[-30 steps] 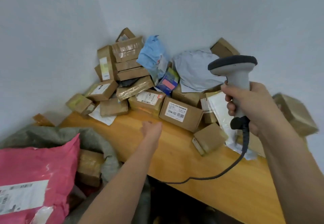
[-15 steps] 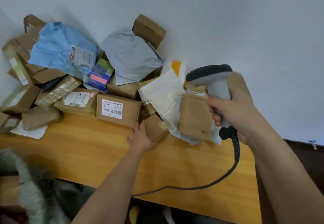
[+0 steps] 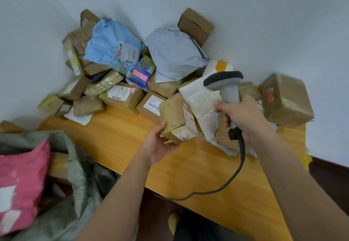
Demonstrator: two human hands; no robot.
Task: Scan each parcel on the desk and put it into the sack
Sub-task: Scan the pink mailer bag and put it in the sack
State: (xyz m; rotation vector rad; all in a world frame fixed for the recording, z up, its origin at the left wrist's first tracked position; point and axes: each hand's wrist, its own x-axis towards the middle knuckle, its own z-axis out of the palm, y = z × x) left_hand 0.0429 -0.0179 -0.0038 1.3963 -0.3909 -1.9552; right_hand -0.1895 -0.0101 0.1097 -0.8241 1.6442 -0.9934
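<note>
My left hand (image 3: pixel 157 142) grips a small taped cardboard box (image 3: pixel 177 118) from below, lifted just above the wooden desk (image 3: pixel 117 138). My right hand (image 3: pixel 243 116) holds a grey handheld scanner (image 3: pixel 225 84) by its handle, head pointing left over the pile; its black cable (image 3: pixel 234 176) loops down past the desk's front edge. A heap of parcels fills the back of the desk: brown boxes, a blue bag (image 3: pixel 111 46), a grey bag (image 3: pixel 175 52), a white padded envelope (image 3: pixel 202 101). The grey-green sack (image 3: pixel 79 174) stands open at lower left with a pink parcel (image 3: pixel 20 182) inside.
White walls meet in a corner behind the pile. A large taped box (image 3: pixel 285 99) sits at the desk's right end. The labelled box (image 3: pixel 151 104) lies just behind the held one. A yellow shoe (image 3: pixel 173 222) shows on the floor under the desk.
My left hand reached across the desk, took the small box at the pile's front and lifted it. The view swung right and then back left, so the sack shows again.
</note>
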